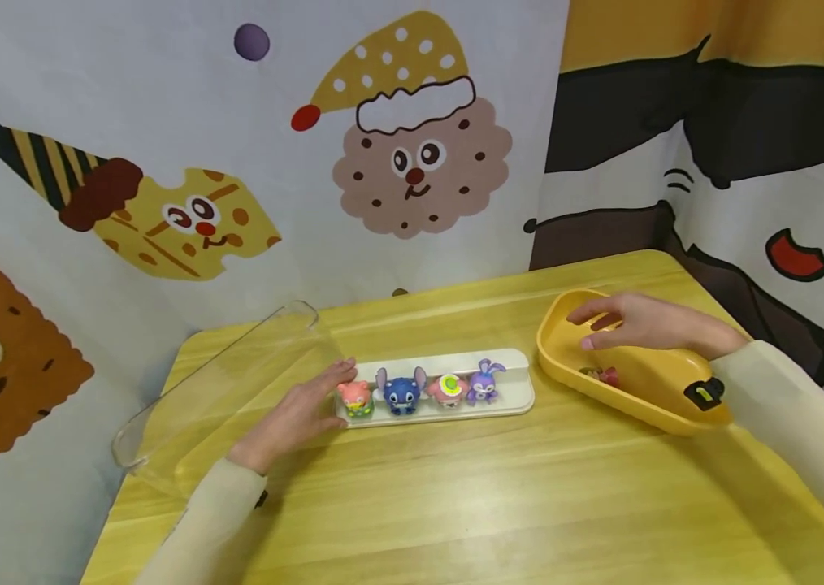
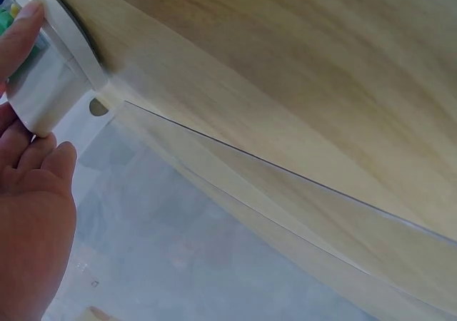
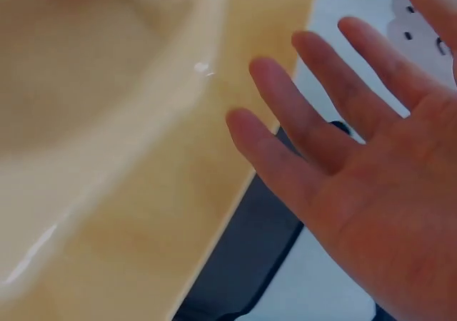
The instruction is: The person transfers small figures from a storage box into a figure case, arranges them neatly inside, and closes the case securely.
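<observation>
A long white tray (image 1: 518, 400) lies on the table with several small figurines in a row: a pink one (image 1: 356, 398), a blue big-eared one (image 1: 401, 392), a pink one with a white and yellow-green top (image 1: 448, 389) and a purple rabbit (image 1: 483, 382). My left hand (image 1: 302, 413) grips the tray's left end, thumb on its near edge, fingers at the far side, as the left wrist view shows. Above a yellow tray-like container (image 1: 646, 404), my right hand (image 1: 635, 321) hovers with loosely spread fingers, holding nothing. Inside that container lies a small pinkish figurine (image 1: 608, 375).
A clear plastic cover (image 1: 229, 382) leans at the table's left, beside my left forearm. Behind the wooden table (image 1: 456, 496) hangs a cartoon-printed cloth (image 1: 412, 268), which also runs along the right side.
</observation>
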`<state>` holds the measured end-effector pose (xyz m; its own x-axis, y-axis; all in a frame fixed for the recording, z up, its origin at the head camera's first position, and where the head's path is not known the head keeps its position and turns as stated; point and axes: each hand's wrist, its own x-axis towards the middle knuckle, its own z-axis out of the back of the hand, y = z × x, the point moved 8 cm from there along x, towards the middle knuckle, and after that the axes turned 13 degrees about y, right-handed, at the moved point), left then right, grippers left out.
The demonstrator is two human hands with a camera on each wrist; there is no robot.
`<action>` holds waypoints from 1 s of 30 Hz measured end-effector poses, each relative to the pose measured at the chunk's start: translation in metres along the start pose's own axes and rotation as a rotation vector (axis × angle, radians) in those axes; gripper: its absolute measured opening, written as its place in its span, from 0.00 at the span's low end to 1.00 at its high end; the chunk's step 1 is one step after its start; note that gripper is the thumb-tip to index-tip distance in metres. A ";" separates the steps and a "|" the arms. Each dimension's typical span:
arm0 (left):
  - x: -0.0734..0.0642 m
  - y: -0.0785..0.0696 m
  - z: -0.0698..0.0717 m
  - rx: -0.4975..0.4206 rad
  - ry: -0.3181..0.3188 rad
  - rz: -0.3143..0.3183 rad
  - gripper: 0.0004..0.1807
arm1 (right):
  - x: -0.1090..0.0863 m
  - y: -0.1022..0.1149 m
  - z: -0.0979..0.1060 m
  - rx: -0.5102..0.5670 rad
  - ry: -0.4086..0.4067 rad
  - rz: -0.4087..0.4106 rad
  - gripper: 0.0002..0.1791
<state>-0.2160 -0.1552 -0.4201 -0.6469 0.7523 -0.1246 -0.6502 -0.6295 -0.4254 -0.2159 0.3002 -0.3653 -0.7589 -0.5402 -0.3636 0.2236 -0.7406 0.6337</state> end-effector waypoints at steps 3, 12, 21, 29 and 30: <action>0.002 0.000 0.001 0.002 0.002 -0.001 0.48 | 0.003 -0.013 -0.005 0.014 0.045 0.009 0.30; -0.001 0.000 -0.005 0.003 0.005 0.007 0.48 | 0.010 -0.029 -0.024 0.090 0.133 0.004 0.30; -0.002 -0.002 -0.002 0.004 0.000 0.010 0.47 | 0.019 -0.031 -0.046 0.166 0.220 0.024 0.24; -0.002 0.000 -0.001 0.002 0.033 0.041 0.46 | 0.025 -0.030 -0.055 0.132 0.236 0.035 0.14; -0.002 0.000 -0.001 0.001 0.033 0.043 0.46 | 0.027 -0.030 -0.055 0.125 0.240 0.038 0.13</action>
<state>-0.2145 -0.1568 -0.4208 -0.6611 0.7303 -0.1720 -0.6221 -0.6617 -0.4185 -0.2092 0.2859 -0.4316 -0.5817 -0.6566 -0.4801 0.1600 -0.6711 0.7239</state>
